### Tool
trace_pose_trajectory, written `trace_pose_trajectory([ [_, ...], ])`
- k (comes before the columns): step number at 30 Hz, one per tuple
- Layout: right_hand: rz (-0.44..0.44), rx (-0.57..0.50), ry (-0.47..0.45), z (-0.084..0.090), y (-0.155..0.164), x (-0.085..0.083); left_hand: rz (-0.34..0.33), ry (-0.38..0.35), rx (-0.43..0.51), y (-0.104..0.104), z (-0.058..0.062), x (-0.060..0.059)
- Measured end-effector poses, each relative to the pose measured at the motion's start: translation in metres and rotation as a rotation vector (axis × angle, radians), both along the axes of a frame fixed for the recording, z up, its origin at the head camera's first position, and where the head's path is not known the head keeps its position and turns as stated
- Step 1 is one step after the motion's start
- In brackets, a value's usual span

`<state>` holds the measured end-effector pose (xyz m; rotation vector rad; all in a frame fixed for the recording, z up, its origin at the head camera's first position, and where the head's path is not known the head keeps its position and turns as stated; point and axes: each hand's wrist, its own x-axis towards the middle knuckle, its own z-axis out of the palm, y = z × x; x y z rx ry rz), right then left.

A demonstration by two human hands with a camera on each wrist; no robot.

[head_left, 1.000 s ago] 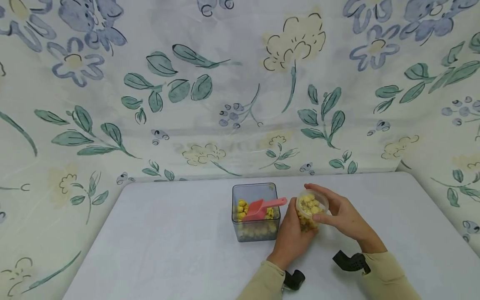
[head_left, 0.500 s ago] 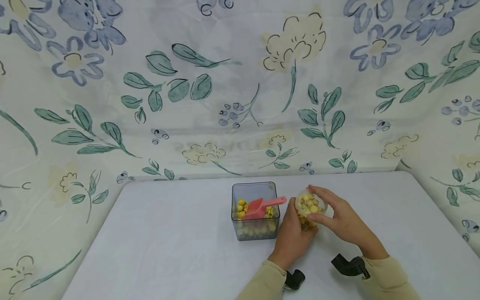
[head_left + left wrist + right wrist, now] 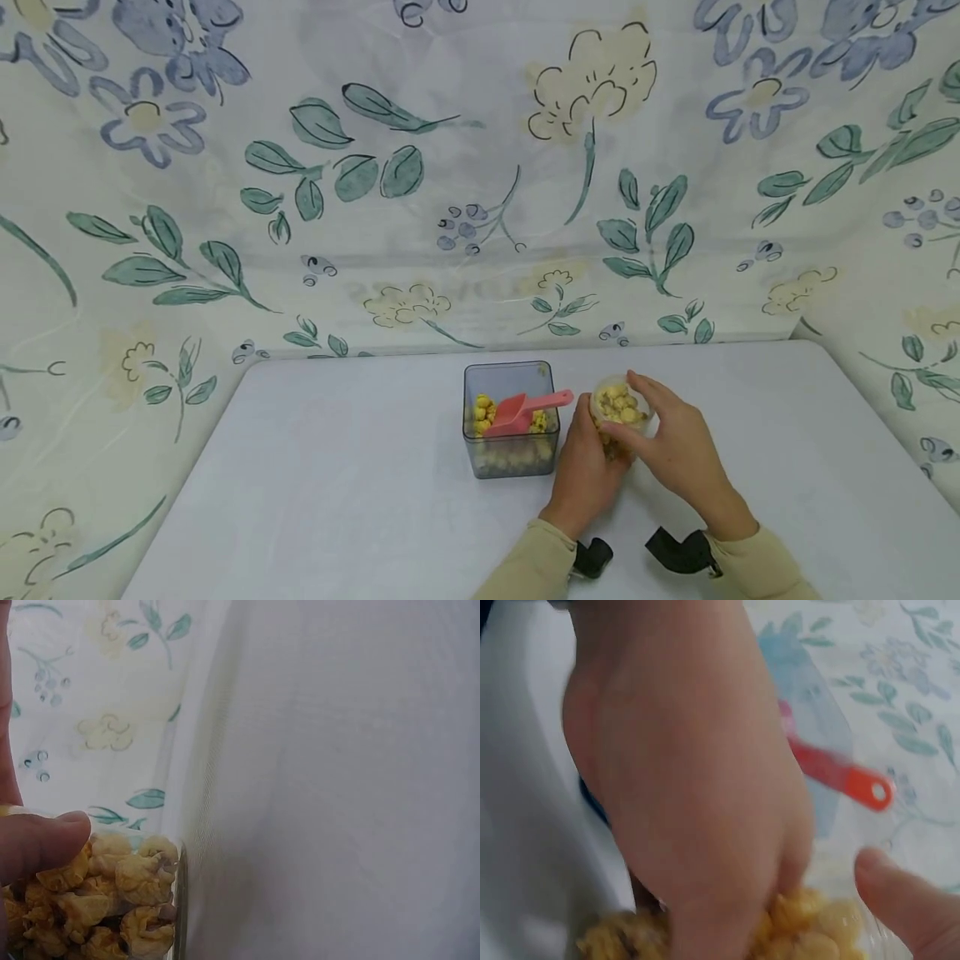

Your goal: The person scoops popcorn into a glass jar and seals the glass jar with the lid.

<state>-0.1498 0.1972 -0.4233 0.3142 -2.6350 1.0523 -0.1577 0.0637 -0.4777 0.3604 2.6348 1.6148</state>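
Note:
My left hand (image 3: 588,475) grips the side of a round clear jar full of yellow popcorn. Over its top my right hand (image 3: 682,446) spans a clear lid (image 3: 618,402), thumb at the near left edge and fingers at the far edge. In the left wrist view a digit presses against the jar wall, with popcorn (image 3: 142,877) showing through. Left of the hands stands a bluish see-through square container (image 3: 513,458), partly filled with popcorn. A pink scoop (image 3: 517,415) lies in it, its handle sticking out over the right rim. A blurred hand fills much of the right wrist view.
All of this is on a white-covered table (image 3: 352,467). Floral cloth (image 3: 480,208) hangs behind it and along both sides. The square container is right beside the left hand. Black wrist cameras (image 3: 592,557) hang under both forearms, low over the table.
The right hand has turned clockwise on the lid: its thumb has slid left, its fingers right, and its wrist has come nearer. The left hand and the square container stay put.

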Motion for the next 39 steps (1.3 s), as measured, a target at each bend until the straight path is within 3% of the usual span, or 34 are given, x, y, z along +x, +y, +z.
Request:
trace_pose_trajectory([
  [5, -0.047, -0.038, 0.005, 0.002, -0.005, 0.002, -0.006, 0.014, 0.011, 0.000, 0.001, -0.001],
  [9, -0.009, -0.056, -0.069, 0.001, 0.004, -0.002, -0.007, 0.030, 0.010, -0.001, 0.000, 0.000],
  [15, 0.132, -0.132, -0.168, -0.002, 0.022, -0.011, -0.022, 0.025, 0.012, -0.001, -0.001, 0.000],
  [28, 0.436, -0.145, -0.234, 0.000, 0.038, -0.039, -0.018, -0.013, 0.018, -0.003, -0.001, 0.000],
  [39, 0.403, -0.063, -0.220, 0.008, 0.036, -0.040, -0.010, -0.016, 0.015, -0.003, -0.003, 0.000],
])
